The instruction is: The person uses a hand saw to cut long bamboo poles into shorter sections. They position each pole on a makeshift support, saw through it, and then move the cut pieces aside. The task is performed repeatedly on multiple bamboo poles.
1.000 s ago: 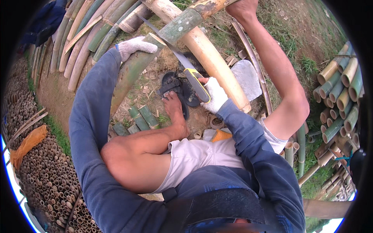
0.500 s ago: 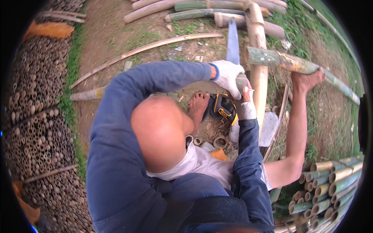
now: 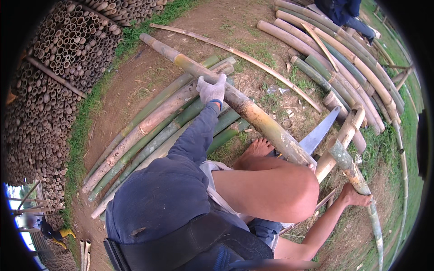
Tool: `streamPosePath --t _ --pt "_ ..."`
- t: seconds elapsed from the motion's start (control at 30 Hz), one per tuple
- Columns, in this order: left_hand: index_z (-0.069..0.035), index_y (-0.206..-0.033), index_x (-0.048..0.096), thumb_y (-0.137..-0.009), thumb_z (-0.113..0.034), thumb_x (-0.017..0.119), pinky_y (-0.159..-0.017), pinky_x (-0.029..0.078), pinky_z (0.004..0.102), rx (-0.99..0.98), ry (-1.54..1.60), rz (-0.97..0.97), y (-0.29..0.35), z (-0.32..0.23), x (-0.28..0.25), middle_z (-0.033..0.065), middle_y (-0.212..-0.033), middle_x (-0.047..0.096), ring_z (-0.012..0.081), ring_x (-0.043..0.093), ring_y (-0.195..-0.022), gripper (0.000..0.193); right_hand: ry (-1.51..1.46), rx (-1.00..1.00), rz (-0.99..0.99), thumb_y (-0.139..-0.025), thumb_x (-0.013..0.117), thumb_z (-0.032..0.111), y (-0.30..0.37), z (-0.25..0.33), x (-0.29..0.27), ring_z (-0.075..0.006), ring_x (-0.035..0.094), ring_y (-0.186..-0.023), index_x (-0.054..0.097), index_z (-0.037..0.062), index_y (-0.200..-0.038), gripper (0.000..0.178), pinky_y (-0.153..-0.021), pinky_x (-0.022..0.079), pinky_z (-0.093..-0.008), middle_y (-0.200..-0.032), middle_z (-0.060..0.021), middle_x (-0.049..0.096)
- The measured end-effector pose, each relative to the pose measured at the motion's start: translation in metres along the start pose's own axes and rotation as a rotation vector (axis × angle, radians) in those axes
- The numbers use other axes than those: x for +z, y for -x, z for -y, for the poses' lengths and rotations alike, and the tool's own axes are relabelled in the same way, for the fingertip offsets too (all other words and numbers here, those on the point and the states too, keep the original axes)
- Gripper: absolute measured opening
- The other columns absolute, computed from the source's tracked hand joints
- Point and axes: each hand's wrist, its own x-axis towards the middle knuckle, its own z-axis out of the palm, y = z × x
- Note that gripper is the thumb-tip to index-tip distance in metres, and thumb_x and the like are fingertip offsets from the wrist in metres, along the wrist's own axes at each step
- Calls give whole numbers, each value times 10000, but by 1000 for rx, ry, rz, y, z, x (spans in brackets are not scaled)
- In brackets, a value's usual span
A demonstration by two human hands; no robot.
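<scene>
1. Left hand, seen in the head view, is on the pole, gloved and looking clamped around it, thumb set apart from the fingers; a grip well out along the length like that probably keeps the far part from swinging.
2. And here's the long bamboo pole itself, slanting from the upper left down to the bent knee, its far stretch passing above several bamboo lengths on the ground. Whether the knee bears any weight, we can't tell.
3. Over to the right hand: almost all tucked from sight by the knee, with a scrap of pink at the pole's near end perhaps its fingertips. Can't call whether it's gripping.
4. Look at the saw, right beside that near end! Blade tip points up and away, handle out of sight; it seems parked within easy reach, though what supports it is hidden.
5. Now the bare right foot, pressed to a mottled green pole whose cut end crosses a pale pole. That foot seems to act as a brace, holding the crossing steady while leaving the hands free.
6. Left foot sits on the ground below the long pole, likely for balance.
</scene>
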Motion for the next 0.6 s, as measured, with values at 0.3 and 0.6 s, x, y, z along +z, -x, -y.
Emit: streamPosePath --t 0.3,0.6 --pt "-120 -1556 522 -916 -393 896 -1167 518 596 -636 1287 748 -27 71 40 153 -1396 646 388 631 -1295 790 -142 -4 -239 -670 951 464 6 -8 8 -433 719 -1128 782 41 -825 481 -1267 354 -604 -929 -174 791" --pt "-154 -1444 586 -897 -400 877 -1139 521 619 -779 1235 726 -3 74 36 145 -1371 661 384 643 -1263 666 -129 76 -123 -666 947 455 -7 -20 4 -408 721 -1067 756 52 -882 495 -1220 390 -610 -911 -142 760"
